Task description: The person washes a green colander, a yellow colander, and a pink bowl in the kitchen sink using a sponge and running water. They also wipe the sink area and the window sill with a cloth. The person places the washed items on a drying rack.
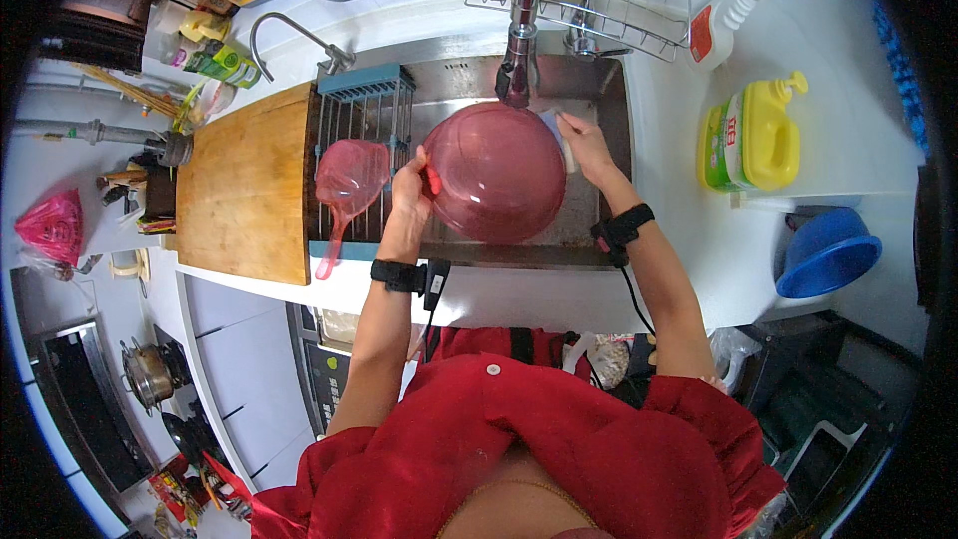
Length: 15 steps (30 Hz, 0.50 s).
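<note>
A translucent pink plastic basin (498, 172) is held over the stainless steel sink (615, 135), beneath the chrome faucet (516, 67). My left hand (413, 183) grips the basin's left rim, partly seen through the pink plastic. On the basin's upper right side, my right hand (586, 144) presses a pale cloth or sponge (566, 142) against the edge; its fingers are closed on it. Left of my left hand, a pink plastic ladle or scoop (352, 176) lies on a drying rack (364, 82) set across the sink, its handle pointing towards me.
A wooden cutting board (243, 183) lies left of the rack. Behind the sink hangs a wire basket (636, 11) with a sponge. To the right stand a white spray bottle (722, 22), a yellow detergent jug (748, 135) and a blue basin (827, 253). A curved small tap (299, 26) rises at the back left.
</note>
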Tool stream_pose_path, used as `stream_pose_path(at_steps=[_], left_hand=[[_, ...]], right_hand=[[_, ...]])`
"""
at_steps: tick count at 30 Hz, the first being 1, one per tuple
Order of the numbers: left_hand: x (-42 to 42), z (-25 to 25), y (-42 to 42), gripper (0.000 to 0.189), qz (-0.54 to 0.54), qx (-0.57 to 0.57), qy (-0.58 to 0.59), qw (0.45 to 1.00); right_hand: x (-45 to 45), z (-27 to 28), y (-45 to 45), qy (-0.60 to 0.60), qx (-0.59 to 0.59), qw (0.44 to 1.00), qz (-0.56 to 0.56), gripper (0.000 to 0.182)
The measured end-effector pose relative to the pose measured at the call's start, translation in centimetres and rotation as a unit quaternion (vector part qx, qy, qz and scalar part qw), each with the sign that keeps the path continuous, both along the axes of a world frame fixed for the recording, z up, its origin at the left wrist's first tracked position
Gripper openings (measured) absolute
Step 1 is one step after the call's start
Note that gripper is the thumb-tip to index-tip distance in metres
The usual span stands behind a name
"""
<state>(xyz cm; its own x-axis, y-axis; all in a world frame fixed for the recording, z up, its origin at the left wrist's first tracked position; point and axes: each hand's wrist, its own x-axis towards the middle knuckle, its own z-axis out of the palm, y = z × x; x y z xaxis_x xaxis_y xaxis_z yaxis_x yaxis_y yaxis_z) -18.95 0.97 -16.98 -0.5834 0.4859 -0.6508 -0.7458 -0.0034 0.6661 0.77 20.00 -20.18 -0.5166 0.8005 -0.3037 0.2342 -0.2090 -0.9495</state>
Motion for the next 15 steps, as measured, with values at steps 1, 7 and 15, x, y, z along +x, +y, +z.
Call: stream_pose_path(at_steps=[1, 7, 15], left_hand=[[-0.3, -0.6, 0.3, 0.028, 0.029, 0.006, -0.017, 0.999], [-1.4, -4.8, 1.3, 0.022, 0.172, 0.040, -0.136, 0.975], [0.2, -2.7, 6.0, 0.025, 0.150, 0.012, -0.052, 0.987]], right_hand=[[0.1, -0.1, -0.1, -0.001, 0.015, 1.000, -0.004, 0.039], [-0.9, 3.7, -2.4, 0.003, 0.169, 0.985, -0.020, 0.029], [-1.1, 5.8, -6.3, 0.019, 0.452, 0.892, 0.000, 0.022]])
